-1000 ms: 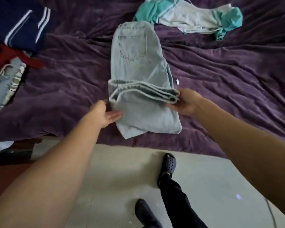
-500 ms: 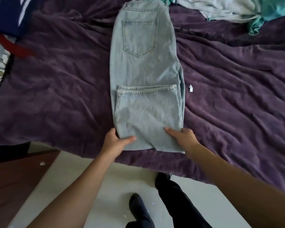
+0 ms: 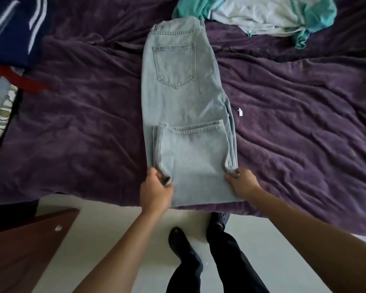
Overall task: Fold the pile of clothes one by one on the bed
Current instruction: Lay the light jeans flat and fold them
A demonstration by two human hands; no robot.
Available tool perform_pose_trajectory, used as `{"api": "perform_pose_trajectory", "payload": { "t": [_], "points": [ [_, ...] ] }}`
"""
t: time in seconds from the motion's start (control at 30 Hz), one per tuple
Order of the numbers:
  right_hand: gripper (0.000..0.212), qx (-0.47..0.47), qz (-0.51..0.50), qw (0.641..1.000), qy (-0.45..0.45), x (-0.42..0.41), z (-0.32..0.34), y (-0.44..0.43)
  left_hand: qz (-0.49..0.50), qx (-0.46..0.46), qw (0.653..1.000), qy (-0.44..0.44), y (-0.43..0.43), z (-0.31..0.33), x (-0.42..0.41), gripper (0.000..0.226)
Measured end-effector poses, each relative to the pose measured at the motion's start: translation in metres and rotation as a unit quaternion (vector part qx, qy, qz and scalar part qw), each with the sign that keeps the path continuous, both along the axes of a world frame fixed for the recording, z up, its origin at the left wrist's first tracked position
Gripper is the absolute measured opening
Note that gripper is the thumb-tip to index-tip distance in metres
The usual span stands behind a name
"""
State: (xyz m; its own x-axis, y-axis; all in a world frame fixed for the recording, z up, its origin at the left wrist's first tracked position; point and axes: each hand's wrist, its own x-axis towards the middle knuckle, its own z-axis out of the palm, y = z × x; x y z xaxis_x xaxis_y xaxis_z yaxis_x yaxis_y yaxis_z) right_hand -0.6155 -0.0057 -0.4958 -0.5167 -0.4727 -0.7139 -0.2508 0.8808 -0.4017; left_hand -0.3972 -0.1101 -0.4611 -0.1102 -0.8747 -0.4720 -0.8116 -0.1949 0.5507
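Light blue jeans [image 3: 182,98] lie lengthwise on the purple bedspread [image 3: 294,123], back pocket up, waistband at the far end. Their leg ends are folded up over the lower part, the hem edge across the middle. My left hand [image 3: 156,191] pinches the fold's left near corner. My right hand [image 3: 243,182] grips the fold's right near corner. Both hands sit at the bed's near edge.
A teal and white garment [image 3: 262,13] lies crumpled at the far right. At the left are a navy garment with white stripes [image 3: 11,28], something red [image 3: 15,79] and patterned cloth [image 3: 0,111]. A small white scrap [image 3: 239,112] lies beside the jeans. A brown wooden board [image 3: 23,250] stands on the floor by my feet.
The lifted leg ends were laid flat over the jeans. My hands then slid to the near fold and closed on its two corners.
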Motion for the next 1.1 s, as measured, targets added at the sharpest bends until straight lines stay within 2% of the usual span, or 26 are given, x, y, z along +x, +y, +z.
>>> {"api": "perform_pose_trajectory", "payload": {
  "t": [0.1, 0.13, 0.17, 0.2, 0.27, 0.3, 0.37, 0.4, 0.47, 0.53, 0.6, 0.7, 0.77, 0.87, 0.93, 0.97, 1.0, 1.03, 1.07, 1.1],
  "points": [
    [0.046, 0.005, 0.006, 1.0, 0.004, 0.009, 0.008, 0.02, 0.058, 0.12, 0.99, -0.035, 0.017, -0.018, 0.042, 0.043],
    [0.048, -0.004, 0.01, 1.0, 0.024, 0.008, 0.013, 0.026, 0.086, 0.138, 0.985, -0.048, 0.017, -0.019, 0.054, 0.046],
    [0.047, -0.019, 0.02, 0.998, 0.057, 0.005, 0.019, 0.031, 0.097, 0.12, 0.986, -0.059, 0.014, -0.021, 0.064, 0.047],
    [0.046, -0.032, 0.029, 0.995, 0.093, 0.001, 0.023, 0.036, 0.079, 0.061, 0.992, -0.07, 0.01, -0.022, 0.071, 0.047],
    [0.053, -0.044, 0.01, 0.993, 0.111, -0.003, 0.029, 0.037, -0.039, -0.131, 0.99, -0.043, -0.004, -0.017, 0.072, 0.045],
    [0.06, -0.041, -0.011, 0.996, 0.084, -0.002, 0.03, 0.033, -0.116, -0.22, 0.968, -0.023, -0.012, -0.013, 0.063, 0.042],
    [0.074, -0.001, -0.012, 1.0, 0.022, 0.01, 0.027, 0.027, -0.258, -0.303, 0.917, -0.008, -0.03, -0.015, 0.034, 0.041],
    [0.078, 0.021, 0.014, 0.999, 0.019, 0.017, 0.022, 0.026, -0.327, -0.298, 0.897, -0.019, -0.041, -0.019, 0.016, 0.045],
    [0.078, 0.026, 0.045, 0.998, 0.042, 0.025, 0.012, 0.029, -0.451, -0.227, 0.86, -0.079, -0.065, -0.028, -0.009, 0.06],
    [0.075, -0.013, 0.0, 1.0, 0.018, 0.02, 0.008, 0.031, -0.527, -0.142, 0.819, -0.175, -0.095, -0.043, -0.014, 0.071],
    [0.075, -0.055, -0.052, 0.996, -0.049, 0.009, 0.005, 0.033, -0.557, -0.11, 0.79, -0.233, -0.109, -0.058, -0.001, 0.078],
    [0.08, -0.054, -0.062, 0.988, -0.134, -0.007, 0.009, 0.029, -0.569, -0.139, 0.774, -0.24, -0.102, -0.074, 0.016, 0.088],
    [0.088, -0.075, -0.124, 0.965, -0.219, -0.019, 0.016, 0.022, -0.562, -0.146, 0.781, -0.229, -0.097, -0.074, 0.019, 0.089],
    [0.065, -0.135, -0.215, 0.912, -0.323, -0.04, 0.04, -0.004, -0.551, -0.12, 0.803, -0.193, -0.103, -0.065, 0.017, 0.081],
    [0.052, -0.152, -0.225, 0.897, -0.348, -0.059, 0.062, -0.029, -0.481, -0.05, 0.868, -0.114, -0.108, -0.043, 0.011, 0.06],
    [0.043, -0.155, -0.218, 0.894, -0.359, -0.069, 0.074, -0.043, -0.389, -0.003, 0.921, -0.034, -0.11, -0.024, 0.003, 0.045],
    [0.035, -0.156, -0.215, 0.888, -0.376, -0.079, 0.086, -0.057, -0.302, 0.045, 0.951, 0.042, -0.113, -0.007, -0.006, 0.032],
    [0.031, -0.157, -0.226, 0.875, -0.398, -0.089, 0.097, -0.071, -0.261, 0.047, 0.962, 0.061, -0.118, 0.006, -0.018, 0.027],
    [0.029, -0.16, -0.248, 0.858, -0.42, -0.099, 0.108, -0.086, -0.27, 0.035, 0.961, 0.044, -0.128, 0.014, -0.028, 0.028],
    [0.024, -0.168, -0.271, 0.839, -0.44, -0.109, 0.117, -0.103, -0.208, 0.057, 0.975, 0.052, -0.135, 0.028, -0.034, 0.034]
  ]
}}
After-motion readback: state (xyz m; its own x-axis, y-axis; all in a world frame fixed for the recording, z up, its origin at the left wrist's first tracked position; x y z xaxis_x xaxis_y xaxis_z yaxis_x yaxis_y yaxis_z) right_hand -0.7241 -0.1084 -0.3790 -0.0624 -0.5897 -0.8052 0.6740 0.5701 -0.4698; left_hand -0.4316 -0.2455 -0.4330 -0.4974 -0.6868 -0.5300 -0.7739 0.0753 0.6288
